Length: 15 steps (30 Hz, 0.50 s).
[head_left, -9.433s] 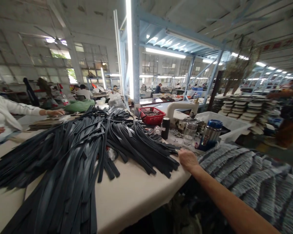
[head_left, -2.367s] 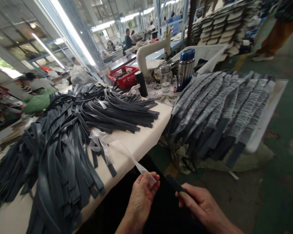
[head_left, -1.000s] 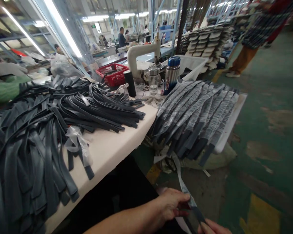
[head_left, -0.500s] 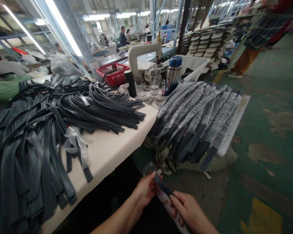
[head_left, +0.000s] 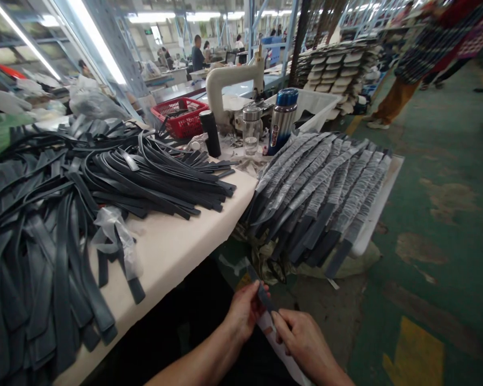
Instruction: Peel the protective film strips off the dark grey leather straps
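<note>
Both my hands grip one dark grey strap low in the middle of the head view, over my lap. My left hand pinches it near its far end, which sticks out past the fingers. Lower down, my right hand is closed on the same strap, thumb on top. Beneath the strap runs a pale strip, whose lower end passes under the right hand. A bit of clear film shows just beyond the strap's tip.
Loose dark straps heap over the left table, with a plastic wrapper among them. Film-wrapped straps lie on a stand at right. Behind are a red basket, a blue-topped flask, a glass jar and a cream machine.
My left hand has shifted slightly along the strap, and more of the strap's end now shows beyond it. The right hand keeps its grip. The whole view has turned a little.
</note>
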### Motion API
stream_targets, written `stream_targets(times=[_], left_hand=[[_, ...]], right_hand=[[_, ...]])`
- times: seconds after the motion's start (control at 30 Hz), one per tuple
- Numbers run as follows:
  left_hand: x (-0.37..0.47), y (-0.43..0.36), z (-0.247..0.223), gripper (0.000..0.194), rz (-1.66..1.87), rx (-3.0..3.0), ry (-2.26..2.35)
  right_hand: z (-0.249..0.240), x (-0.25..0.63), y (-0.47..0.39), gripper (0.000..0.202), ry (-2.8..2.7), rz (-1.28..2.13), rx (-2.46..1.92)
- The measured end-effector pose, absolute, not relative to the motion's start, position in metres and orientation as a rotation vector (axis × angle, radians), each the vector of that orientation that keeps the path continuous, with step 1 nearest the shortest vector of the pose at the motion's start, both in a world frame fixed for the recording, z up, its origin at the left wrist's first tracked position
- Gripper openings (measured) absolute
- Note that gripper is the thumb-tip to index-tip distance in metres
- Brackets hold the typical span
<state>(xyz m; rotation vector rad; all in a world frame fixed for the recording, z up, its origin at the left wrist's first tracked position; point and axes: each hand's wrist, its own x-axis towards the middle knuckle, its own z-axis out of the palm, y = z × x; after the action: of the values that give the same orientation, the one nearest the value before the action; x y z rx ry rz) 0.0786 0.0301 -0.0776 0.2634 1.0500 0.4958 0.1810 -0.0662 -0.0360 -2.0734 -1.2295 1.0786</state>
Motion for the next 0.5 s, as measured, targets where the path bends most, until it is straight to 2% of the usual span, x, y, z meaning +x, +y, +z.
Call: stream_targets(times=[0.13,0.33,0.5], left_hand=[[0.082,0.027,-0.078,0.015,0.456,0.292,0.993],[0.077,0.034,-0.082,0.015,0.482,0.297,0.996],[0.08,0.026,-0.082,0.027,0.403,0.325,0.934]], right_hand=[[-0.044,0.182,-0.043,0.05,-1.224,1.083,-2.037],[-0.041,0.187,-0.07,0.042,-1.238,1.135,-1.986],[-0.05,0.185,-0.059,0.045,-1.123,1.132,-1.96]])
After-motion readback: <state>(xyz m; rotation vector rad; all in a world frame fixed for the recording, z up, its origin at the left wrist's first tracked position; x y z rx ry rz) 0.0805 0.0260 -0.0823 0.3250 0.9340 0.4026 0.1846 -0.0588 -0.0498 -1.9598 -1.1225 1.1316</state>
